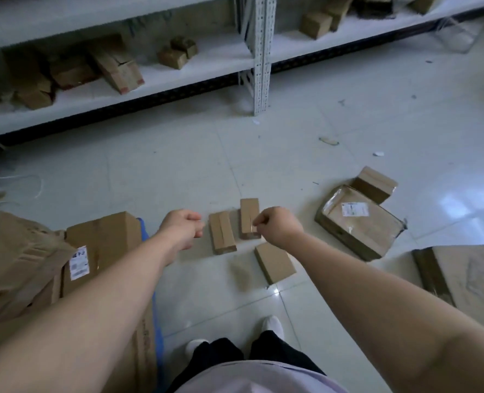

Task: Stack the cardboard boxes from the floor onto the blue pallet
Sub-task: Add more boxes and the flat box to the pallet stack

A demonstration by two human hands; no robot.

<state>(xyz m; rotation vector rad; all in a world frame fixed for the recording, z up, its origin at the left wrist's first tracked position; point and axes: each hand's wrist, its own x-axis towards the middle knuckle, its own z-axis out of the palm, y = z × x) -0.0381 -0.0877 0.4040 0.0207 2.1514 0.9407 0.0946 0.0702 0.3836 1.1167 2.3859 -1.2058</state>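
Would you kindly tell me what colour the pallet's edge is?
The pallet's edge is blue; head view.

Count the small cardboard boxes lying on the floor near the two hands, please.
3. The taped box lies beside the left hand; the far box is partly covered by the right hand; the near box lies below the right wrist. The arms may hide others.

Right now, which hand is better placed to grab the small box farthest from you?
Right. The right hand appears to hover right at that small box; the left hand sits beyond the neighbouring box, nearer the blue pallet.
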